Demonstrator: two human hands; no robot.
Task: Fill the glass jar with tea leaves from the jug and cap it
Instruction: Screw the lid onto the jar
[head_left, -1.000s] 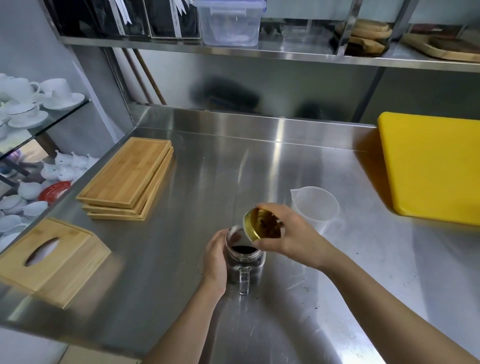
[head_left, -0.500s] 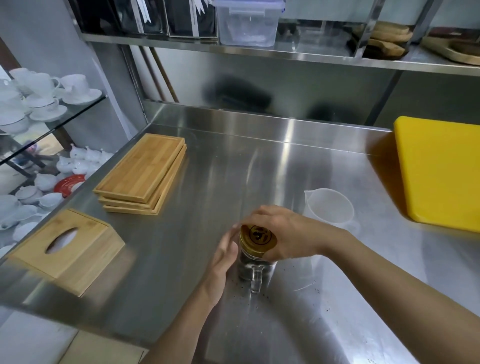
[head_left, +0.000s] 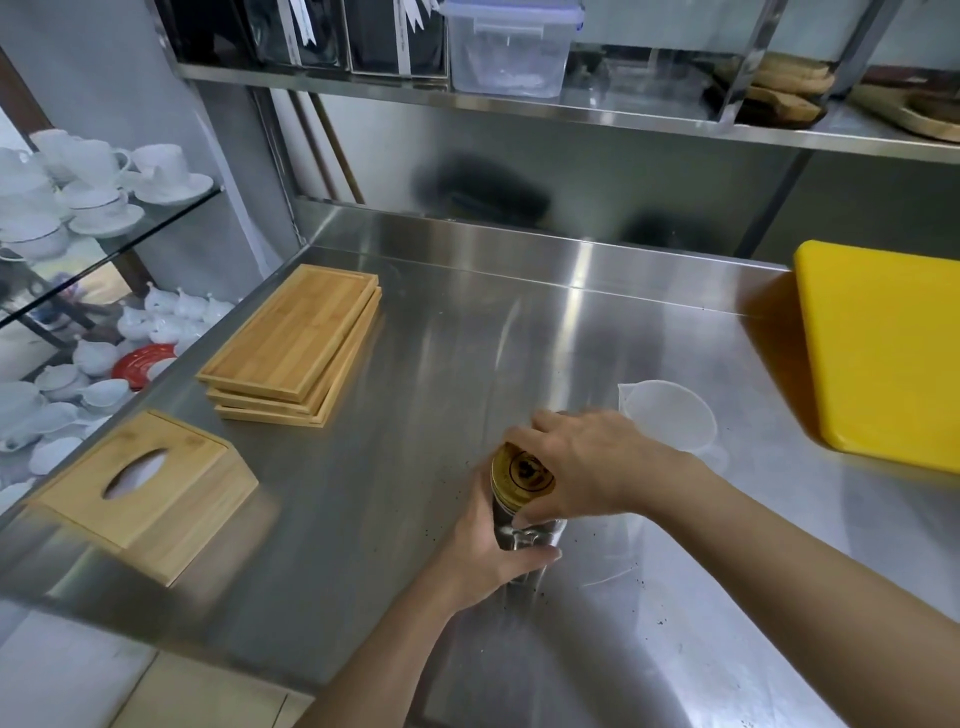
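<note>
Left hand (head_left: 485, 551) now wraps jar (head_left: 524, 535); right hand (head_left: 582, 467) on lid (head_left: 522, 473)

L hand (head_left: 485, 556) curled in a grip, thumb fwd; R hand (head_left: 587, 467) above it, fingers (head_left: 545, 422) clamped (palm down).

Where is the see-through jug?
In the head view, the empty jug stands on the steel counter, just beyond the right hand, left of the yellow board.
</note>
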